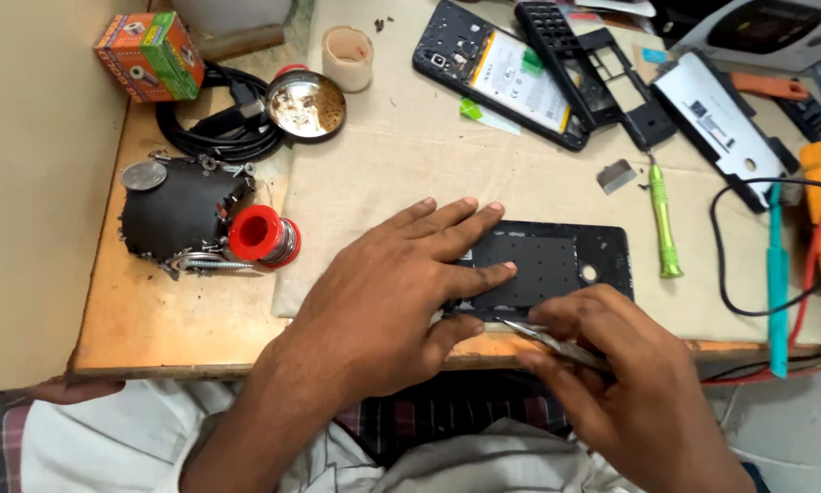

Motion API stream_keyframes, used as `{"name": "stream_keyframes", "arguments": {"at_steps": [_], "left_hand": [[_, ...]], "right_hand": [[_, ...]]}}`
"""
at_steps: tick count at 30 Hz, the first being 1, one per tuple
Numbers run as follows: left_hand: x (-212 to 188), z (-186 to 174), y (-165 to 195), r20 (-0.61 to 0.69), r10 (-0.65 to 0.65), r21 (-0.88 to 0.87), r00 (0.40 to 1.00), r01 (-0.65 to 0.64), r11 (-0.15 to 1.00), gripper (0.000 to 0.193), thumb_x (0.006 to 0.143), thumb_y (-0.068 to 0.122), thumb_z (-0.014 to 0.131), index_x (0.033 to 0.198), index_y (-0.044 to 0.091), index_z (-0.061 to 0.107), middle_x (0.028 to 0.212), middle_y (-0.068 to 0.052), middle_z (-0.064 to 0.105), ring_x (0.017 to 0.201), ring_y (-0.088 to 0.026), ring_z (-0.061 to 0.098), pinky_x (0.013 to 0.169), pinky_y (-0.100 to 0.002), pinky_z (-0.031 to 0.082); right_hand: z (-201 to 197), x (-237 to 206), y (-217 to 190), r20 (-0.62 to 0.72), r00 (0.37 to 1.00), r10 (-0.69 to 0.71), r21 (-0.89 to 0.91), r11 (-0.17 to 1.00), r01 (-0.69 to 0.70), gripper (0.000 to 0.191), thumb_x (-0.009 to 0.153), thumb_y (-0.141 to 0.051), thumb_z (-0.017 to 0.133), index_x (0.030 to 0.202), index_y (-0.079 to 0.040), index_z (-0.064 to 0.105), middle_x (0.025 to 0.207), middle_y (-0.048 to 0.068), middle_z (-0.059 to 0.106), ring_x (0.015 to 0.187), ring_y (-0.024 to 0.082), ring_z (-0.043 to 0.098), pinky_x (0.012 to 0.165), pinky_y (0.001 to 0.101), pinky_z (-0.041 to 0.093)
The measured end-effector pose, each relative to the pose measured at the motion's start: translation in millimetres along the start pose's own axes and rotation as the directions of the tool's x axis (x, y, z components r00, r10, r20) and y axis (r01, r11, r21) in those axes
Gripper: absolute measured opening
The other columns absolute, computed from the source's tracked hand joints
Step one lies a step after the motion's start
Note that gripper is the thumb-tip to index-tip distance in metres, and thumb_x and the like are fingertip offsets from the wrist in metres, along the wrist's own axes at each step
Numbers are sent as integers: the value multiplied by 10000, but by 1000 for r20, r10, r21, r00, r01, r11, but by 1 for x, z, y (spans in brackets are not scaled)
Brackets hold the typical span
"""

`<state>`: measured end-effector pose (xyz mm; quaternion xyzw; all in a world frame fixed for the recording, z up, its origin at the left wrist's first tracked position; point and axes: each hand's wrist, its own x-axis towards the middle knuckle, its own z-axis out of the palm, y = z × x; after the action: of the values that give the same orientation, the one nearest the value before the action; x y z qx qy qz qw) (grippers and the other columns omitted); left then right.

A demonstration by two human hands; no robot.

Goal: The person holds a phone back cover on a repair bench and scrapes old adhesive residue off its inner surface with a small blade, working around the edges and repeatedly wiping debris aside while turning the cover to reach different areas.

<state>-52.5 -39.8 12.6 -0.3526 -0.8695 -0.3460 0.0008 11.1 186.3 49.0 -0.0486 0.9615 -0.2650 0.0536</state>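
- Black phone frame [556, 265] lies flat at tabletop [200, 319] front edge.
- Your left hand [401, 292], fingers spread, presses it down w/ open palm.
- Your right hand [611, 374] pinches metal tweezers [547, 338], tips at frame's near edge.
- Keep frame pinned; work tips shallow, low angle.

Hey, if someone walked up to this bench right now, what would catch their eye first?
Two hands at the near edge of the bench: the left hand lies flat on a black phone frame, and the right hand holds metal tweezers at its near edge. To the left, a red solder spool stands out beside a black dome covered in screws. At the back lies an opened phone.
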Motion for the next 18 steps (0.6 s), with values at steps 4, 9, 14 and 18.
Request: {"name": "stream_keyframes", "arguments": {"at_steps": [4,9,14,18], "left_hand": [[3,-7,4,36,-29,-9,999,30,1000,526,760,297,777,1281,242,721,1602,-52,432,1492,-234,351,1200,-412,211],[4,-12,8,36,-37,2,999,37,999,527,758,307,779,1278,239,720,1604,-55,427,1488,-233,355,1201,-410,212],[5,-10,9,45,-49,4,998,49,999,535,759,327,776,1285,248,714,1609,-41,422,1488,-223,350,1201,-409,207],[6,-10,9,65,-74,12,995,73,997,544,753,336,773,1287,257,707,1609,-29,413,1488,-213,338,1196,-412,191]], "right_hand": [[-4,1,-4,-91,974,-207,0,978,208,141,846,-127,772,969,-62,748,907,48,728,750,179,693,603,294,558],[-2,1,-10,-82,984,-160,-54,986,156,163,824,-108,762,972,-40,750,790,77,699,627,221,684,559,335,525],[-7,6,-9,-44,981,-187,-92,979,183,172,814,-155,788,958,-69,751,818,58,717,675,227,692,580,342,538],[-2,-1,-13,-168,962,-216,-279,946,164,182,872,-208,800,1026,-110,783,902,42,741,721,240,713,619,352,533]]}}
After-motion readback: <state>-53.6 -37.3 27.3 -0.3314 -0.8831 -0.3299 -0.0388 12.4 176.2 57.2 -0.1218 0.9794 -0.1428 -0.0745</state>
